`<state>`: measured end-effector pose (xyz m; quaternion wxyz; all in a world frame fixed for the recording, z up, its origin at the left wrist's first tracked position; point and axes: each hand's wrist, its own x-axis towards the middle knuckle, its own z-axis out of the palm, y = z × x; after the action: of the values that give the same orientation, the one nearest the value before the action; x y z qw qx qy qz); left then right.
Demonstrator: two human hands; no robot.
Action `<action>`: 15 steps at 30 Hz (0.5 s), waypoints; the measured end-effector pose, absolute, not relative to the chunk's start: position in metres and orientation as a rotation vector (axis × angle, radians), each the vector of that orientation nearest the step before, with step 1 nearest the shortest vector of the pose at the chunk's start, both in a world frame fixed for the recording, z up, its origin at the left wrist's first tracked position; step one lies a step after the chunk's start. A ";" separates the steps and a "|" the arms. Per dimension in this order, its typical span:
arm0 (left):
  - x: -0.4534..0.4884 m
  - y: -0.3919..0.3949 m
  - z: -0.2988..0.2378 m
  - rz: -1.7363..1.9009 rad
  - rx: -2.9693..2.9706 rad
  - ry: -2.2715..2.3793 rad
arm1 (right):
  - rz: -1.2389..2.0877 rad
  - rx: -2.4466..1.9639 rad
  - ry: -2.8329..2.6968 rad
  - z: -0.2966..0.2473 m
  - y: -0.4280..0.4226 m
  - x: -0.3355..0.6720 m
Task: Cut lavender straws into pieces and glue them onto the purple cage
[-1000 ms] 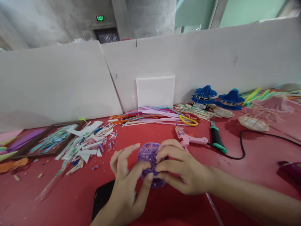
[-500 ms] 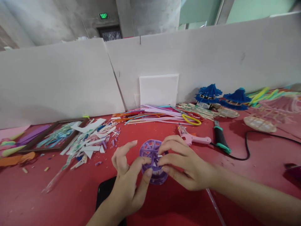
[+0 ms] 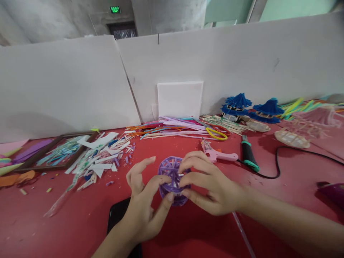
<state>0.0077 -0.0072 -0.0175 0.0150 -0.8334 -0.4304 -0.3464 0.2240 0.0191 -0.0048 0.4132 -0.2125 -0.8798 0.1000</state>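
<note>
Purple cage [image 3: 174,175], round and openwork, sitting just on the six o'clock side of mid-view! Slim spokes run in from the rim and cross near the middle, pale bits showing through the gaps. The left hand [image 3: 143,206] has it pinched from eight o'clock, the right hand [image 3: 215,186] covers its three o'clock edge, spoked face turned up to view!

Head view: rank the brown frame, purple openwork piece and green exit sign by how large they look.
1. Brown frame
2. Purple openwork piece, partly covered
3. Green exit sign, set far back, so its true size is unsure
</note>
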 end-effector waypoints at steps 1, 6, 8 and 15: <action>0.008 -0.008 -0.017 -1.087 -2.607 -1.371 | 0.254 -0.548 -2.206 -0.005 0.018 0.224; 0.009 -0.011 -0.020 -1.098 -2.680 -1.363 | 0.261 -0.714 -2.142 -0.001 0.014 0.223; 0.009 -0.013 -0.019 -1.101 -2.695 -1.317 | 0.257 -0.721 -2.151 0.003 0.016 0.224; 0.008 -0.001 0.005 -1.226 -2.874 -1.029 | 0.048 -1.174 -2.208 0.006 0.043 0.272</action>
<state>0.0085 -0.0014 0.0048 -0.0736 -0.8713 -0.3119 -0.3716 0.2719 0.0432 0.0058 0.3147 -0.4456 -0.8379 0.0181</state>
